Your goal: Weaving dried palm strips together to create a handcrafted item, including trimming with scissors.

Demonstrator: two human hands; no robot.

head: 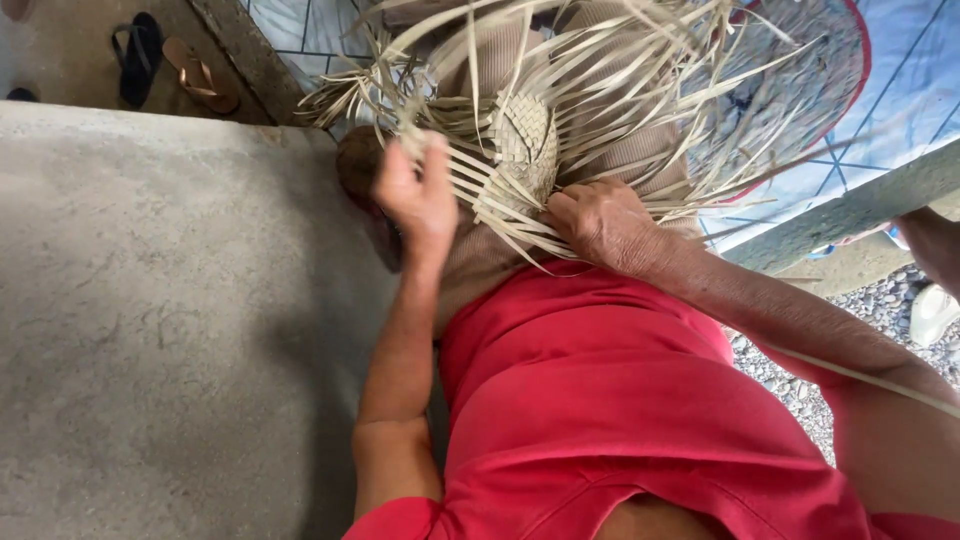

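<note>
Head view, looking down over a red garment at both hands working pale dried leaf strips.

Left hand [420,195]: its grip is closing around a small bunch of loose strips [440,110], thumb and fingers pinched, lifting them up and away from the work. Right hand [600,222]: lying knuckles-up, fingers curling down onto the strips at the lower edge of the woven patch [525,140]; its grip is pressing them flat against the lap, though the fingertips are hidden, so I cannot tell exactly how many strips it is holding.

The woven patch is sitting between the two hands, just above the right hand's knuckles and just to the right of the left grip.

Progress, as a judgement: only a small checkered section is interlaced so far. Most of the material is unwoven, fanning outward from the patch in long free ends on all sides. The weave looks to be at an early stage, with far more left than done.

Surroundings: concrete floor [170,320] well off to the left of the left grip; sandals [200,75] beyond it; a blue patterned mat [900,90] past the right hand.
</note>
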